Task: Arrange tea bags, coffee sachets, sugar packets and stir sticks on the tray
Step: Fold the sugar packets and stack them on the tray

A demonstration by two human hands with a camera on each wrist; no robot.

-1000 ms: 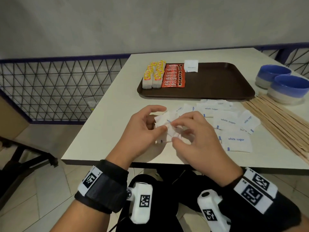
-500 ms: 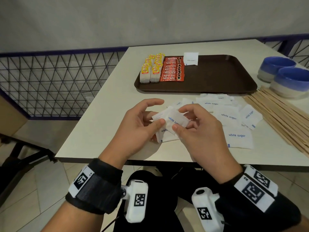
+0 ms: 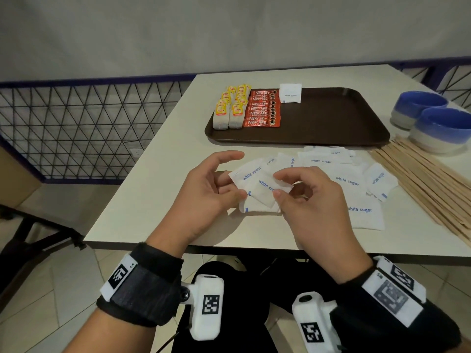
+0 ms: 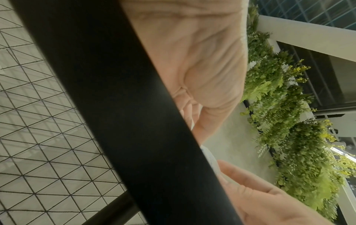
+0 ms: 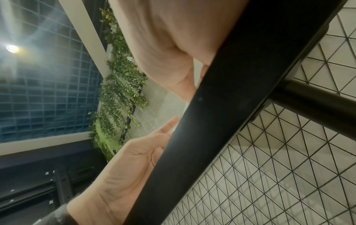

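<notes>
Near the table's front edge, my left hand [image 3: 224, 184] holds a small stack of white sugar packets [image 3: 248, 174] between thumb and fingers. My right hand [image 3: 276, 186] pinches the top sugar packet [image 3: 266, 191] of that stack. More sugar packets [image 3: 346, 179] lie loose on the table to the right. The brown tray [image 3: 331, 123] holds yellow-tagged tea bags [image 3: 230, 108], red coffee sachets [image 3: 262, 108] and one stack of sugar packets [image 3: 290, 93] at its far left. Wooden stir sticks [image 3: 428, 187] lie on the table at the right. Both wrist views show only palms and the table's dark edge.
Two blue and white bowls [image 3: 433, 123] stand at the right beyond the stir sticks. A wire mesh railing [image 3: 76, 128] runs to the left of the white table [image 3: 142, 189]. Most of the tray's right part is bare.
Both hands have lifted slightly with the packets. The right hand has drawn one packet onto the top of the stack held in the left hand, its "white sugar" print now facing up.
</notes>
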